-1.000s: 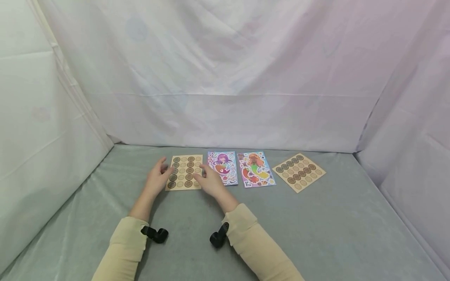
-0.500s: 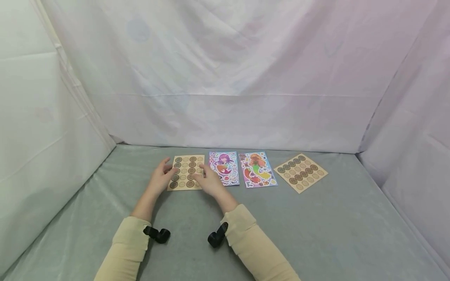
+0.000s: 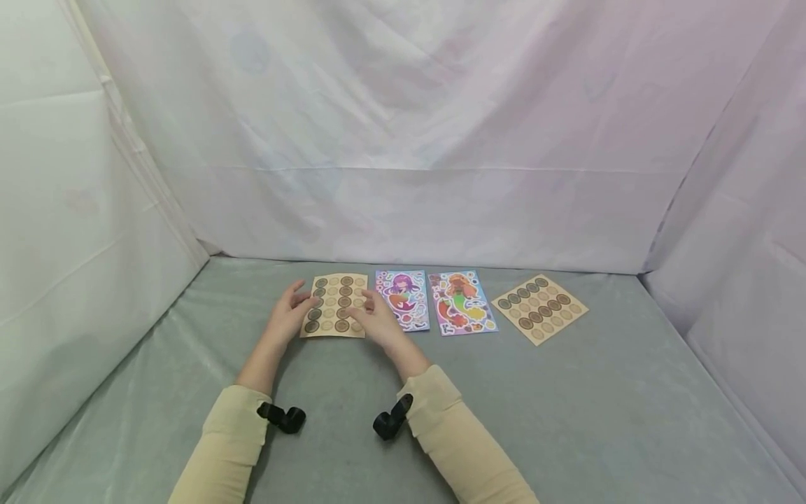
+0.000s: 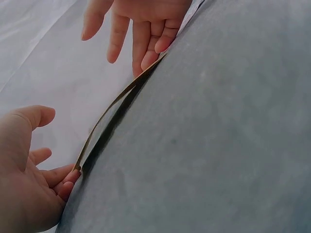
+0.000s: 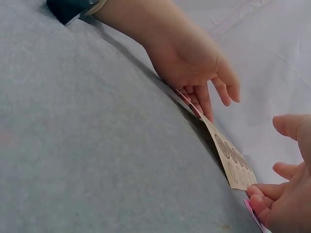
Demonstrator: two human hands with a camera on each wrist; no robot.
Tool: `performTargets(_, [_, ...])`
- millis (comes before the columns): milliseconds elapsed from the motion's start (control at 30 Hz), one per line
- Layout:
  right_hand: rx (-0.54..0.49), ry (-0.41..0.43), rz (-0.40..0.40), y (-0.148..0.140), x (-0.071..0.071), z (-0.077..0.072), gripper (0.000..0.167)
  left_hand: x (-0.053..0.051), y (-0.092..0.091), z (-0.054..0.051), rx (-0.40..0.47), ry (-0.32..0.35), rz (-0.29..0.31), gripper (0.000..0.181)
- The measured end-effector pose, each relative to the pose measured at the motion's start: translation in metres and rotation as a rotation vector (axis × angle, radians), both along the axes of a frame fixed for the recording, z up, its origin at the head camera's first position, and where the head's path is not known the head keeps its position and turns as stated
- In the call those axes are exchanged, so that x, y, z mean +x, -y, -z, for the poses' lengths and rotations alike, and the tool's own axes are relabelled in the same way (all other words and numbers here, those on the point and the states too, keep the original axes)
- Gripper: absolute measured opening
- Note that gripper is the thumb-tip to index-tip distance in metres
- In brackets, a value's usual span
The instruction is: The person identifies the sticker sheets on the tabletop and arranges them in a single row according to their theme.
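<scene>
Left hand (image 3: 290, 318), right hand (image 3: 379, 322) hold bowed tan sheet (image 3: 332, 302) by side edges; mermaid sheet (image 3: 404, 301) crowds right hand.

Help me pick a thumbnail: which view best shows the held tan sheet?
Head view: the tan sheet is most face-on, with most circles visible. The right wrist view shows it slanted, with fewer circles; the left wrist view, mainly its edge.
</scene>
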State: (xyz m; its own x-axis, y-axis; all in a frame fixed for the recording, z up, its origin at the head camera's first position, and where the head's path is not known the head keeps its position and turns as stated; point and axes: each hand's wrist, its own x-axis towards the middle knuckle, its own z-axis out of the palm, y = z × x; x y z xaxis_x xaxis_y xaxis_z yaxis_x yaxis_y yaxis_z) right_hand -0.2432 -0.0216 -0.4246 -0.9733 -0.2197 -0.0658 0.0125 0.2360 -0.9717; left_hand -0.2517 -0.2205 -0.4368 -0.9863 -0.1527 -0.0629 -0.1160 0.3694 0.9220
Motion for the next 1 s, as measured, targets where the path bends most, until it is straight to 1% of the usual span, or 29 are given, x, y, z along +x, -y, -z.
performTargets(100, [-0.016,0.022,0.006,-0.0003,-0.0010,-0.0004,0.060,-0.0005,0.0008,-0.0006,0.025,0.005,-0.010,0.069])
performTargets(300, [-0.033,0.031,0.019,0.0006,-0.0024,0.0001,0.062,-0.0012,0.0015,-0.0026,0.069,0.006,-0.034,0.068])
performTargets(433, [-0.033,0.044,0.029,0.0020,-0.0017,-0.0003,0.063,-0.0009,0.0011,-0.0031,0.083,-0.009,-0.044,0.067])
performTargets(600, [-0.044,0.060,0.040,0.0021,-0.0025,-0.0006,0.061,0.0008,-0.0005,-0.0035,0.090,-0.005,-0.046,0.067])
performTargets(733, [-0.087,0.090,0.051,0.0006,-0.0045,-0.0009,0.061,0.0015,-0.0012,-0.0036,0.101,-0.009,-0.044,0.066])
performTargets(867, [-0.146,0.131,0.045,-0.0016,-0.0062,-0.0005,0.062,0.0023,-0.0007,-0.0034,0.106,-0.019,-0.034,0.065])
performTargets(1000, [-0.185,0.156,0.036,-0.0039,-0.0072,-0.0010,0.063,0.0024,0.0007,-0.0023,0.113,-0.013,-0.043,0.066])
